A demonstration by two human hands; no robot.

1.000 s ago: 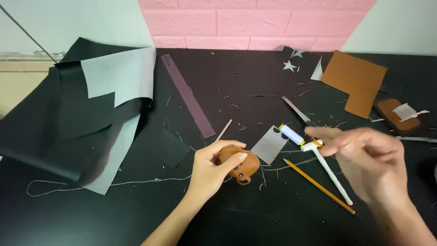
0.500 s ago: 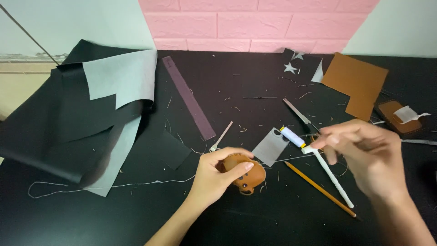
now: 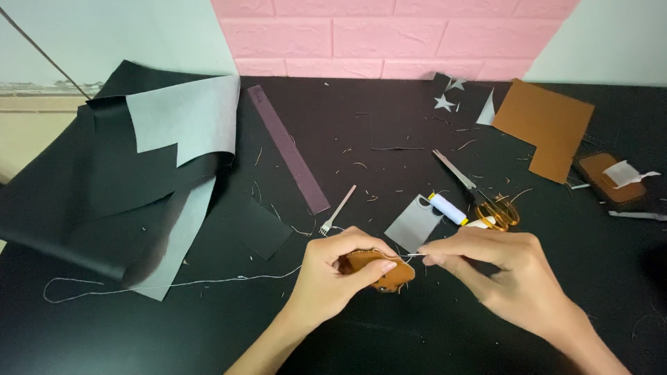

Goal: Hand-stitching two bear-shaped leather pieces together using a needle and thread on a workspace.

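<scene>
One small brown leather piece [image 3: 379, 272], pinched by left hand [image 3: 333, 278]; right hand [image 3: 497, 271] pinches a needle [image 3: 411, 255]. Nearby: one thread spool [image 3: 447, 209], one scissors [image 3: 479, 194], one purple ruler [image 3: 288, 149].

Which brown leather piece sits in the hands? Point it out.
The small rounded brown piece, pinched by the left hand; the large brown sheet lies untouched at the far right.

Both bare left hand [image 3: 333, 274] and bare right hand [image 3: 497, 274]: no sleeves, gloves, rings; short unpainted nails.
</scene>
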